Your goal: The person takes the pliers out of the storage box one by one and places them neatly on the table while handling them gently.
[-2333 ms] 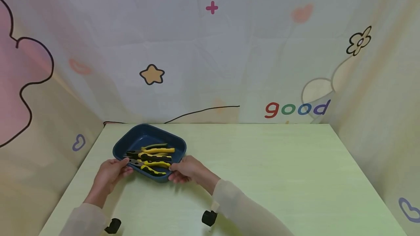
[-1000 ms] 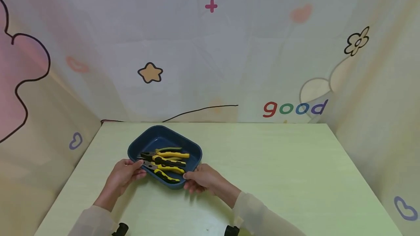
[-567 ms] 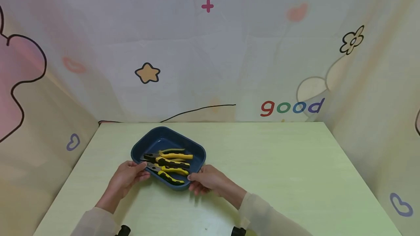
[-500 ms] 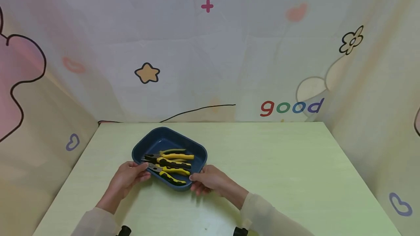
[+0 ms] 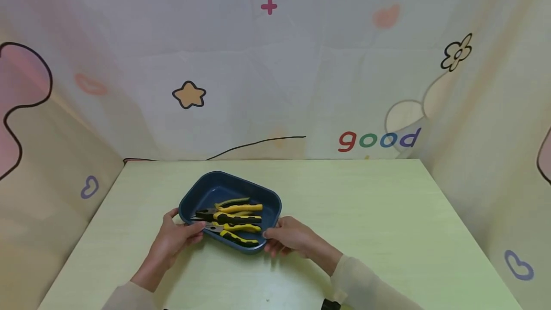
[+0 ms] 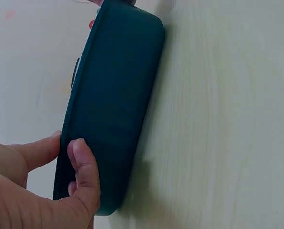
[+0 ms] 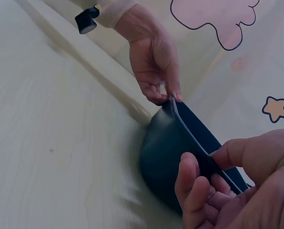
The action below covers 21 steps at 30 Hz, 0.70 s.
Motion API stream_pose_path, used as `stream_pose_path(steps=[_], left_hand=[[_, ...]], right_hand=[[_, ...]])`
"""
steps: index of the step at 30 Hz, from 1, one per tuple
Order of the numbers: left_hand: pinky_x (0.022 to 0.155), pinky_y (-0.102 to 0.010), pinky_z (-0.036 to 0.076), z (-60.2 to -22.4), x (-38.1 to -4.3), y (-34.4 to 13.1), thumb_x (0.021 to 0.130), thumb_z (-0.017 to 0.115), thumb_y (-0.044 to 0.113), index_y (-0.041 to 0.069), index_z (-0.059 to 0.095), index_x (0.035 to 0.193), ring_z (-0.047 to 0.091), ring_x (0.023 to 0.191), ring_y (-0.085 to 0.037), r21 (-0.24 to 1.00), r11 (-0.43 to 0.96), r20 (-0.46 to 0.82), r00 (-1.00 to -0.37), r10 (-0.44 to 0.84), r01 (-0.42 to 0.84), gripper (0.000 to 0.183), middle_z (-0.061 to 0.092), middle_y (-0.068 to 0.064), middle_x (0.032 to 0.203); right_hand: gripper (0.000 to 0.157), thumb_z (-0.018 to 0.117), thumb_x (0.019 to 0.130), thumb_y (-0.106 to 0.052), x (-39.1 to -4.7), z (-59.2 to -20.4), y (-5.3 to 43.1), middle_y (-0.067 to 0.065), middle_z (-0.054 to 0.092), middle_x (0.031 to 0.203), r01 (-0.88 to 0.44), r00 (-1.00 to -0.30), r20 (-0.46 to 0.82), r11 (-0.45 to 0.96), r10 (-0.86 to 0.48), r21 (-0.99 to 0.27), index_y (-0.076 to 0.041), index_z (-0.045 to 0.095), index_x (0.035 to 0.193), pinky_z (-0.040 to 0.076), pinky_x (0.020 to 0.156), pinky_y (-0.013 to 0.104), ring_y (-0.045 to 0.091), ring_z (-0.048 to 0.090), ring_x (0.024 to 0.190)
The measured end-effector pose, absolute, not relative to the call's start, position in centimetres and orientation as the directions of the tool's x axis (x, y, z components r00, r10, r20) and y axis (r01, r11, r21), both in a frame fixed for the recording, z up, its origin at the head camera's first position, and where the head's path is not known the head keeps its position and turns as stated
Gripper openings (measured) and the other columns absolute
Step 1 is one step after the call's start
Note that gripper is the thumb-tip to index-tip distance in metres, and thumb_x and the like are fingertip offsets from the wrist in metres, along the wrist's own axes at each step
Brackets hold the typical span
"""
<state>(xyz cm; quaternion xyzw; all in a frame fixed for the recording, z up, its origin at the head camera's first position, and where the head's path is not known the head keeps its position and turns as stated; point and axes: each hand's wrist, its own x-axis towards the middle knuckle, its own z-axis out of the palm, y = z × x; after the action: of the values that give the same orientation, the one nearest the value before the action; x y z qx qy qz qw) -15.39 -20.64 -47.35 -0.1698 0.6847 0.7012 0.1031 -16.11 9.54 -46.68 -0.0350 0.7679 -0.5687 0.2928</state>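
Observation:
A dark blue plastic tray (image 5: 241, 181) with rounded corners sits turned at an angle on the left half of the table in the head view. Several pliers (image 5: 238, 218) with yellow and black handles lie in it, heads to the left. My left hand (image 5: 174, 238) grips its near left corner, thumb over the rim and fingers against the outer wall (image 6: 116, 95). At the near right corner my right hand (image 5: 297, 238) pinches the rim, thumb on top and fingers beneath. In the right wrist view both hands show on the tray's rim, with shadow under it.
The pale green table (image 5: 366, 224) extends to the right and in front of the tray. A printed cloth (image 5: 275, 71) hangs behind and at both sides. A black wrist camera (image 5: 330, 304) hangs under the right sleeve.
Both hands have carried the tray with the pliers to the right and a little nearer to me. Their hold on its rim stays, and the head view has shifted slightly.

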Motion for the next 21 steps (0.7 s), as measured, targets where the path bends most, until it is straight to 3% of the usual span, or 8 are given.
stream_pose_path(steps=[5,11,15,21], left_hand=[[0.068,-0.028,0.061,-47.2,-15.0,-20.4,0.096,0.075,0.010,-0.006,0.003,0.158,0.068,0.075,-0.016,0.918,0.068,-0.384,-0.920,-0.083,-0.390,0.096,0.067,-0.018,0.104],[0.072,-0.031,0.060,-46.9,-14.4,-20.1,0.100,0.070,0.016,-0.012,0.021,0.150,0.069,0.090,-0.021,0.906,0.165,-0.371,-0.918,-0.137,-0.390,0.075,0.053,-0.028,0.126],[0.075,-0.031,0.061,-47.0,-14.2,-19.9,0.102,0.066,0.015,-0.013,0.032,0.140,0.070,0.090,-0.023,0.908,0.182,-0.353,-0.923,-0.152,-0.377,0.058,0.053,-0.030,0.128],[0.088,-0.039,0.060,-47.4,-14.1,-19.4,0.102,0.065,0.012,-0.013,0.038,0.133,0.070,0.098,-0.027,0.910,0.205,-0.334,-0.930,-0.150,-0.360,0.048,0.054,-0.033,0.128]], right_hand=[[0.018,0.063,0.100,-0.018,-16.1,-46.4,10.5,0.003,0.073,0.073,0.260,-0.824,-0.404,0.367,-0.398,-0.893,-0.004,0.066,0.089,0.046,0.051,0.021,0.010,0.064,0.057],[0.013,0.062,0.099,-0.015,-16.2,-46.1,11.9,0.005,0.073,0.075,0.257,-0.816,-0.417,0.394,-0.401,-0.882,-0.003,0.062,0.094,0.047,0.050,0.020,0.010,0.064,0.057],[0.013,0.063,0.098,-0.015,-16.4,-45.9,12.6,0.006,0.072,0.075,0.247,-0.808,-0.424,0.417,-0.410,-0.875,-0.003,0.063,0.093,0.046,0.050,0.020,0.010,0.064,0.057],[0.012,0.063,0.096,-0.014,-16.2,-46.0,13.5,0.005,0.070,0.073,0.249,-0.814,-0.434,0.442,-0.386,-0.862,-0.004,0.062,0.091,0.046,0.049,0.020,0.011,0.061,0.056]])
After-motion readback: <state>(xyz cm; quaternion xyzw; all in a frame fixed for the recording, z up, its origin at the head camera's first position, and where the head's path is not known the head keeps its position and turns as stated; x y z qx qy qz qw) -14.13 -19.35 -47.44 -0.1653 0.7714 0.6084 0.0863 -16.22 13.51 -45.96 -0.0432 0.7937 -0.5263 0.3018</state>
